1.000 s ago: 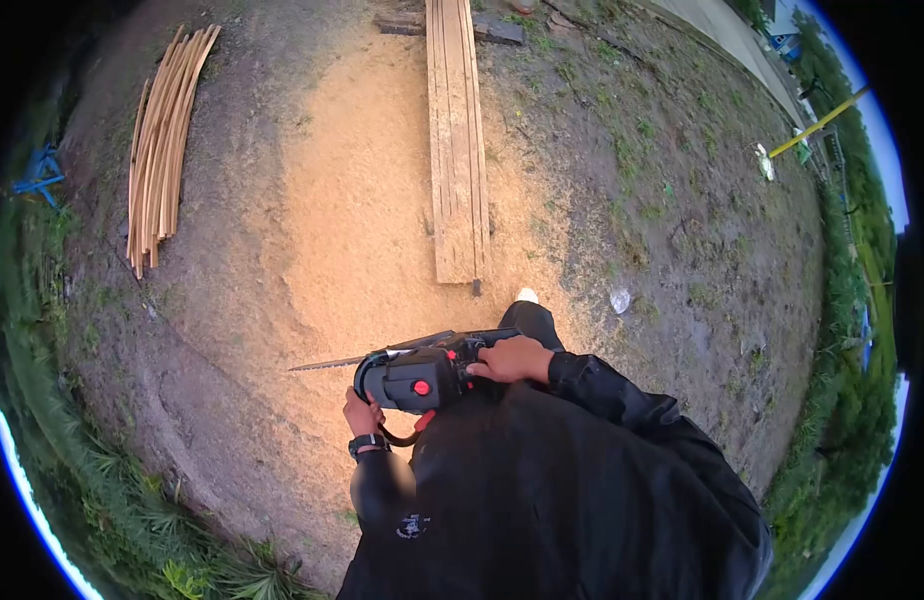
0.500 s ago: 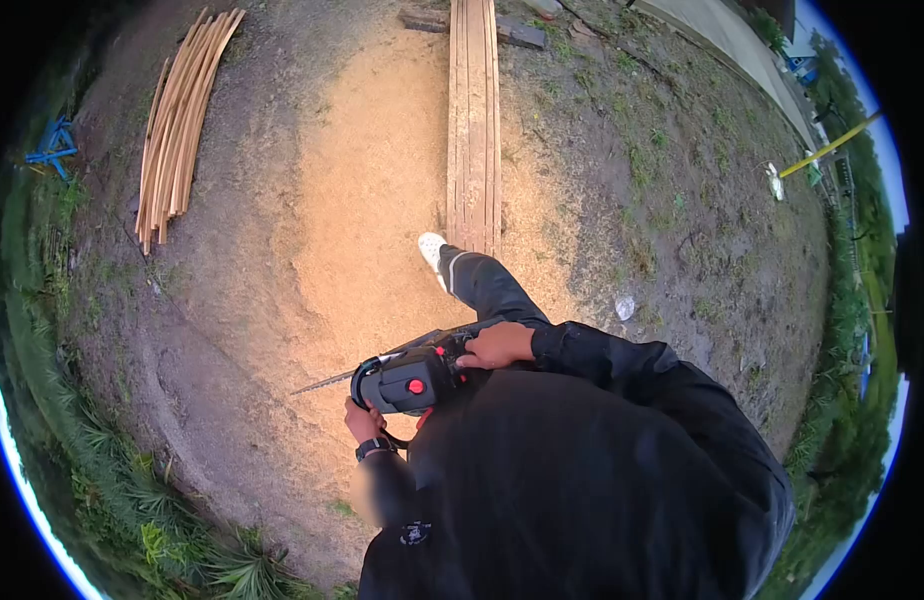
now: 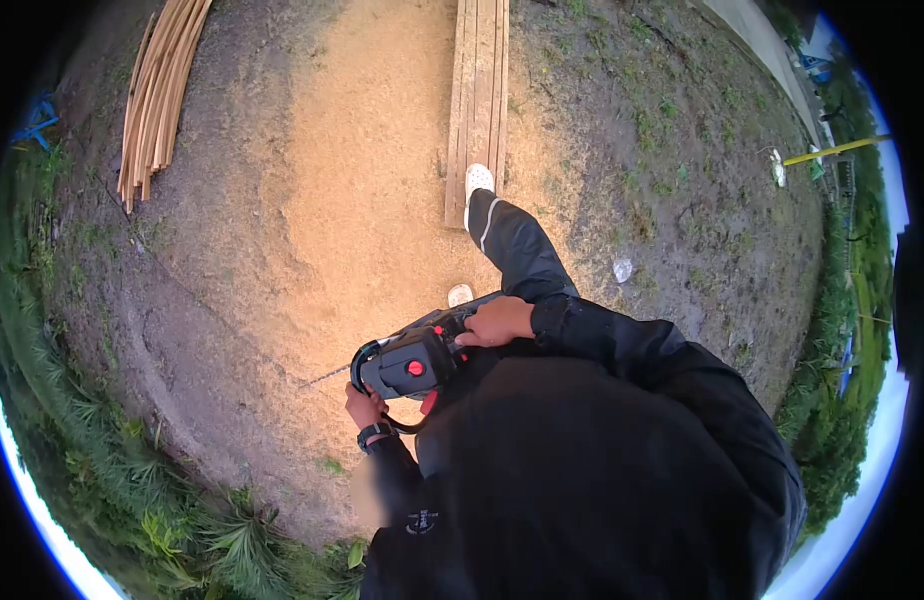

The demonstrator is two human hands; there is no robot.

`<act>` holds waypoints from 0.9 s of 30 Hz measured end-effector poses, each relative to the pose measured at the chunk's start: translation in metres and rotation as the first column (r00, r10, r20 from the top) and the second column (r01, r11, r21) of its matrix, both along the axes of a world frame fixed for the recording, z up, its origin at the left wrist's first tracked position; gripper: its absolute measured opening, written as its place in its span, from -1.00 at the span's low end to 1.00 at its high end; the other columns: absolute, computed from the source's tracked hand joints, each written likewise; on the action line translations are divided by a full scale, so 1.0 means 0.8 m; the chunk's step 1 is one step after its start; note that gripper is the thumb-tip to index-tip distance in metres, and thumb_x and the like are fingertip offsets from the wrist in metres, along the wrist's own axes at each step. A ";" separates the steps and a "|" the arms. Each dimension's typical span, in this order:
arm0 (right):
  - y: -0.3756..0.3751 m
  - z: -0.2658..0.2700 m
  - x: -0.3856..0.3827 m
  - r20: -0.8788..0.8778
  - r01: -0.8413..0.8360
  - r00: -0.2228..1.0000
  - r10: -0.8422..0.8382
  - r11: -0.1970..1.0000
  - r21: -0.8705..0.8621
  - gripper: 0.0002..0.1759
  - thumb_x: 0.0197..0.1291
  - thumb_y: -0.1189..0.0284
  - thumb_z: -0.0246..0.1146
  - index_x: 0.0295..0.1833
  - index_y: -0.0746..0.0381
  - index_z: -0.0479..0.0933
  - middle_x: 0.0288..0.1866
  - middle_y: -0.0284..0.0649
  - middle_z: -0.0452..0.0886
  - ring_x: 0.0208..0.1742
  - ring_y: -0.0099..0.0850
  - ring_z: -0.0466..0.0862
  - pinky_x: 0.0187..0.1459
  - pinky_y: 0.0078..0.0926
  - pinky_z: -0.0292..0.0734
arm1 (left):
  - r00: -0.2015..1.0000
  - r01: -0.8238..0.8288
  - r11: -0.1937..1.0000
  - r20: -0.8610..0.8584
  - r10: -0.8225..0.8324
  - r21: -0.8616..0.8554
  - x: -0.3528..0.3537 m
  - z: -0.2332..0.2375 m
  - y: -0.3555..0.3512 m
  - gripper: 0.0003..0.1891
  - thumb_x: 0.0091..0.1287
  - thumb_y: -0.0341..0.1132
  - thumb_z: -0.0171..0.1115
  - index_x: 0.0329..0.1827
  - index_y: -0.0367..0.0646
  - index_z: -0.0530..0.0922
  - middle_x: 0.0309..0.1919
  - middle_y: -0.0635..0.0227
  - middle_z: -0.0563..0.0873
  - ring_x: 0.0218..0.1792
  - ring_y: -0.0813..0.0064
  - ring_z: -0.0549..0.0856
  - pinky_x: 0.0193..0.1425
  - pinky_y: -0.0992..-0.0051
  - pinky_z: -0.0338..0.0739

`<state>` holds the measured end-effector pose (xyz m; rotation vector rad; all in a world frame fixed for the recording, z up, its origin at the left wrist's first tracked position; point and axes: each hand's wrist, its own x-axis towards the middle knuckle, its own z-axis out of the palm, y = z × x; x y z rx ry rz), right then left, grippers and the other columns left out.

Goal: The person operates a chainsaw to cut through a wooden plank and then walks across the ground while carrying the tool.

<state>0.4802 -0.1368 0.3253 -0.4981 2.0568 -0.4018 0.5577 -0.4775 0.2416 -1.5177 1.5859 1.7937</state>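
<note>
A black chainsaw (image 3: 397, 368) with red caps is held across the front of my body, its bar and chain pointing out to the left. My left hand (image 3: 365, 404), with a dark watch at the wrist, is closed around the front handle. At the other end, my right hand (image 3: 498, 322) grips the rear handle; some of its fingers are hidden by the saw. Ahead of the saw lies a stack of long boards (image 3: 471, 110), dusted with sawdust. One of my white shoes (image 3: 479, 178) is on the near end of the boards, and the other shoe (image 3: 460, 294) is on the ground.
Orange-brown sawdust (image 3: 357, 170) covers the ground along the boards' left side. A pile of thin wooden strips (image 3: 164, 95) lies at upper left. Crumpled clear plastic (image 3: 622, 270) is on the dirt to the right, near a yellow pole (image 3: 832, 150). Plants (image 3: 232, 540) grow at lower left.
My leading foot has moved from the ground left of the boards onto their near end. My other shoe has come into view. Both hands still hold the chainsaw, and the view has shifted slightly.
</note>
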 end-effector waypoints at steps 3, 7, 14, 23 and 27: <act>-0.001 -0.003 0.002 -0.015 0.004 1.000 -0.005 1.000 -0.014 -0.27 0.54 -0.18 -0.07 0.06 0.27 0.69 -0.03 0.10 0.77 0.02 0.10 0.76 0.06 0.08 0.61 | 1.000 -0.028 0.999 -0.004 0.028 0.039 -0.007 -0.014 0.003 -0.45 0.59 0.14 -0.20 -0.47 -0.06 0.41 -0.78 0.45 0.30 -0.81 0.51 0.24 -0.73 0.48 0.10; -0.006 0.000 -0.001 0.047 -0.012 0.999 0.011 1.000 0.029 -0.27 0.54 -0.18 -0.07 0.07 0.27 0.68 -0.03 0.09 0.76 0.02 0.11 0.75 0.07 0.08 0.61 | 0.997 -0.069 0.994 -0.019 0.071 0.090 0.010 -0.023 0.006 -0.47 0.61 0.11 -0.18 -0.44 -0.06 0.44 -0.77 0.45 0.31 -0.81 0.52 0.25 -0.73 0.50 0.12; -0.053 0.020 -0.050 -0.063 -0.126 0.989 0.133 0.985 0.116 -0.29 0.54 -0.18 -0.07 0.03 0.25 0.69 -0.05 0.10 0.76 0.01 0.10 0.76 0.03 0.06 0.63 | 0.982 -0.164 0.979 -0.071 0.173 0.119 0.006 -0.046 -0.015 -0.46 0.57 0.14 -0.17 -0.48 -0.05 0.43 -0.79 0.47 0.31 -0.82 0.53 0.24 -0.73 0.48 0.11; 0.021 -0.033 0.040 0.034 0.292 0.955 -0.294 0.956 0.041 -0.26 0.56 -0.21 -0.14 0.16 0.26 0.56 -0.11 0.22 0.74 -0.03 0.19 0.74 0.05 0.13 0.62 | 0.972 0.234 0.972 0.018 -0.234 0.015 -0.106 -0.054 0.027 -0.45 0.58 0.10 -0.13 -0.50 -0.11 0.47 -0.81 0.44 0.34 -0.84 0.53 0.28 -0.76 0.49 0.12; 0.038 -0.024 0.073 0.016 0.475 0.880 -0.476 0.879 0.030 -0.26 0.55 -0.22 -0.15 0.12 0.26 0.57 -0.10 0.23 0.74 -0.03 0.21 0.74 0.05 0.17 0.61 | 0.901 0.430 0.903 -0.071 -0.429 -0.002 -0.136 -0.051 0.054 -0.42 0.59 0.10 -0.15 -0.52 -0.11 0.46 -0.81 0.45 0.34 -0.85 0.53 0.28 -0.77 0.49 0.11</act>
